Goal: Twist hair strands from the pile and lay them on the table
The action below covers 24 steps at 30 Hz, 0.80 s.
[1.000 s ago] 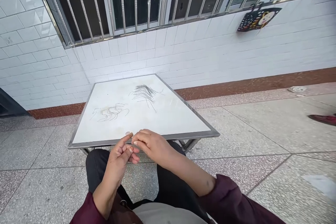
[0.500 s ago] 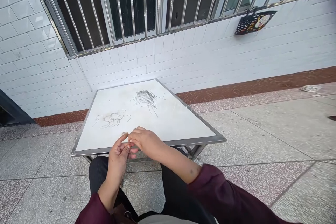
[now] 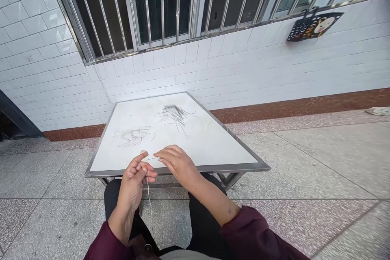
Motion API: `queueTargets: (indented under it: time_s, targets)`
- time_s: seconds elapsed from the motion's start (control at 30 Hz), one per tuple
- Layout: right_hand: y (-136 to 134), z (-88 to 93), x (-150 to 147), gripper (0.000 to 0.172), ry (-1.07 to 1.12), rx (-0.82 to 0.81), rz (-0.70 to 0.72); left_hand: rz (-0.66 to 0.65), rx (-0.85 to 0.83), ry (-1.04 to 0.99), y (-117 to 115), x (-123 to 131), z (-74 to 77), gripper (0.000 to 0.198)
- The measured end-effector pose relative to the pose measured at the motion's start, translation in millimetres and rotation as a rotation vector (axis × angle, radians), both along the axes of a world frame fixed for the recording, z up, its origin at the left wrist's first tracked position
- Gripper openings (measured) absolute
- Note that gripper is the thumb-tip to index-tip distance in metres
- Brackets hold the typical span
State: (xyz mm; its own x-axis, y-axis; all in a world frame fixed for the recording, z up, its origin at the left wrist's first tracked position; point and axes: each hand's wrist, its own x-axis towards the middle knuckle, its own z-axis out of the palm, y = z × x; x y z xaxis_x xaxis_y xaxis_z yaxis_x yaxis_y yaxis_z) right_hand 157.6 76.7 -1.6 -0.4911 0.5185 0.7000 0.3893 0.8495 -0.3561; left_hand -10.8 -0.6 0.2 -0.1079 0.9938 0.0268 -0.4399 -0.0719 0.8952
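My left hand (image 3: 135,178) hovers at the near edge of a small white table (image 3: 219,152), thumb and fingers pinched on a thin pale thread (image 3: 150,205) that hangs down toward my lap. My right hand (image 3: 176,161) rests just to the right of it, fingers stretched toward the left hand's fingertips; I cannot make out anything in it. On the tabletop lie a dark bundle of fine strands (image 3: 173,113) at the far side and a looser curl of strands (image 3: 134,136) to the left.
The table has a metal rim and folding legs and stands on a speckled stone floor against a white tiled wall. A barred window runs above. A dark patterned bag (image 3: 313,26) hangs from the bars at the right.
My hands have drawn slightly apart; the fingertips touched before. The pale thread now shows hanging from my left hand. The view has shifted a little.
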Motion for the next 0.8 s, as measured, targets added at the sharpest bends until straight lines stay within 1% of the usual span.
queueTargets:
  time_s: [0.13, 0.27, 0.47, 0.6, 0.73, 0.8]
  targets:
    - [-4, -4.1, 1, 0.028, 0.019, -0.083, 0.058, 0.024, -0.013, 0.045, -6, 0, 0.8, 0.048]
    - [-8, -3.8, 4, 0.028, 0.012, -0.071, 0.057, 0.064, -0.002, 0.110, -10, 2, 1.2, 0.044]
    - [-11, -2.6, 2, 0.027, 0.020, -0.118, 0.030, 0.063, 0.008, -0.020, -9, 10, -4.8, 0.041]
    - [-15, -1.8, -2, 0.025, -0.022, -0.119, -0.002, 0.077, -0.017, -0.077, -7, 15, -9.0, 0.037]
    - [-18, -5.4, -6, 0.016, -0.028, -0.180, -0.052, 0.092, -0.048, -0.138, -6, 17, -12.9, 0.031]
    - [-18, -9.5, -8, 0.011, 0.027, -0.248, -0.079, 0.107, -0.070, -0.160, -6, 17, -14.5, 0.030]
